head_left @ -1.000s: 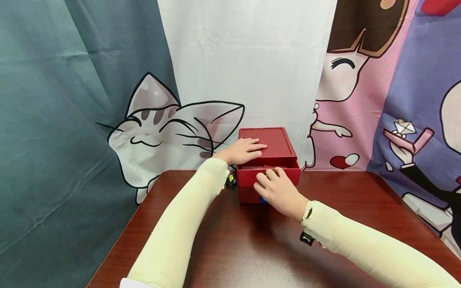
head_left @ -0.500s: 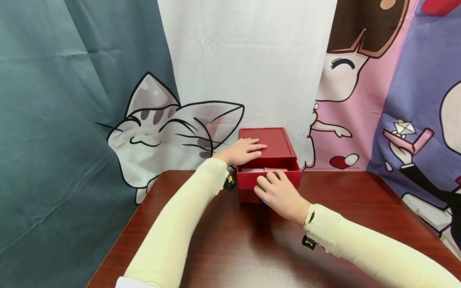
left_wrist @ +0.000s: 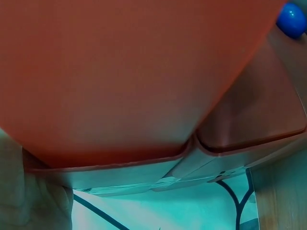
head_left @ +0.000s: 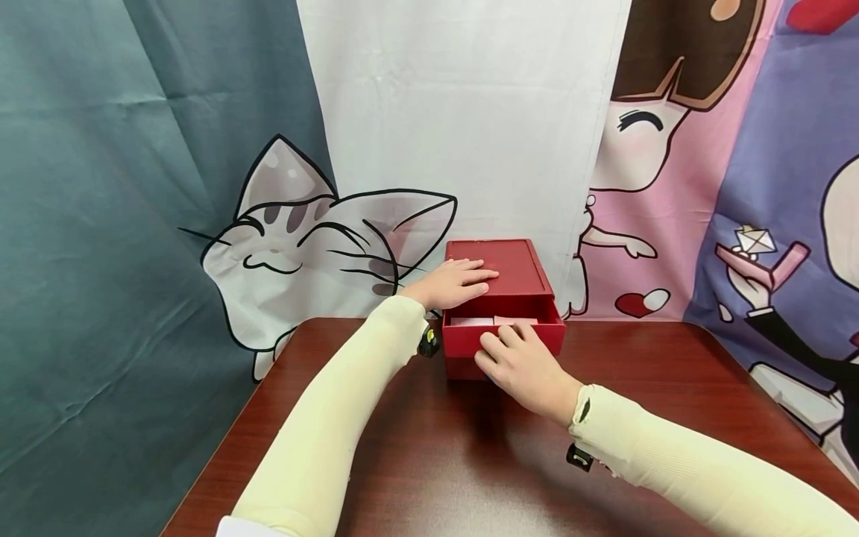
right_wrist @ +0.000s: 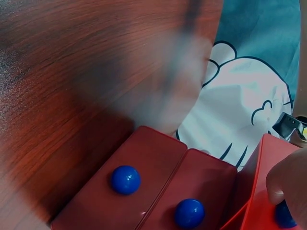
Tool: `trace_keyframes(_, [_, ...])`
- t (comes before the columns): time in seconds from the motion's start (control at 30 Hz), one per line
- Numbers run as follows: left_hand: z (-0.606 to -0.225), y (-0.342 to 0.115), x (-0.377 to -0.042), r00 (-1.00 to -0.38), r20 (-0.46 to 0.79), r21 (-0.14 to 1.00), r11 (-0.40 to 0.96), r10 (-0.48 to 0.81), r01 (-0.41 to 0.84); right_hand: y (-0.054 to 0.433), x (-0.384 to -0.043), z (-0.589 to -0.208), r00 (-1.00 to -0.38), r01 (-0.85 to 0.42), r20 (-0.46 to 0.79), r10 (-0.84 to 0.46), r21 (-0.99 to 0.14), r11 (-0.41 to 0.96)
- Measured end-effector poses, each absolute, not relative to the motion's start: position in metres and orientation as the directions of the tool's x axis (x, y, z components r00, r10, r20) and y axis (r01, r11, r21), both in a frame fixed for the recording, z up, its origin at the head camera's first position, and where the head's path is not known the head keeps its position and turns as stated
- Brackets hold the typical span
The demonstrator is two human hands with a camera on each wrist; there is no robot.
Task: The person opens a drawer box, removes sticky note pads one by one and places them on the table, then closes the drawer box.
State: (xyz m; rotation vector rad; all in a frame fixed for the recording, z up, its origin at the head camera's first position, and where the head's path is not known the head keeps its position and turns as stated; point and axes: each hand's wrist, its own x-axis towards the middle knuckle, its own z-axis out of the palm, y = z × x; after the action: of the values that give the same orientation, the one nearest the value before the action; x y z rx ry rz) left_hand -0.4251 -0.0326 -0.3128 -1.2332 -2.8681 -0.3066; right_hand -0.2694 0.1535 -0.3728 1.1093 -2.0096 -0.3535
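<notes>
Right wrist and head views: right grip (head_left: pixel 525 368) pinches a blue knob (right_wrist: pixel 285 215) of the open drawer (head_left: pixel 463 340) just ahead; left grip (head_left: pixel 451 284) rests flat, spread, on the red box (head_left: pixel 515 262) beyond.

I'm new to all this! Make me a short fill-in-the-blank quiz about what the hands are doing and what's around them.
1. The left hand rests on the ____ of the red cabinet.
2. The right hand holds a round knob whose colour is ____.
3. The open drawer sits ____ the two closed drawers.
4. The animal drawn on the backdrop, left of the cabinet in the head view, is a ____.

Missing words: top; blue; above; cat.
</notes>
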Motion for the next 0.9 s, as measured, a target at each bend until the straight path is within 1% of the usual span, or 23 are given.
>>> trace_keyframes(0.17, [-0.312,-0.032,-0.425,-0.691,0.088,0.174,0.672,0.717,0.72,0.154,-0.266,-0.372,-0.3,-0.582,0.503,-0.81,0.576,0.574])
trace_keyframes(0.47, [-0.313,-0.033,-0.425,-0.689,0.086,0.168,0.671,0.72,0.722,0.155,-0.262,-0.372,-0.276,-0.601,0.506,-0.817,0.573,0.557])
trace_keyframes(0.9, [-0.313,-0.033,-0.424,-0.692,0.099,0.178,0.671,0.715,0.72,0.155,-0.256,-0.369,-0.275,-0.614,0.489,-0.827,0.572,0.543])
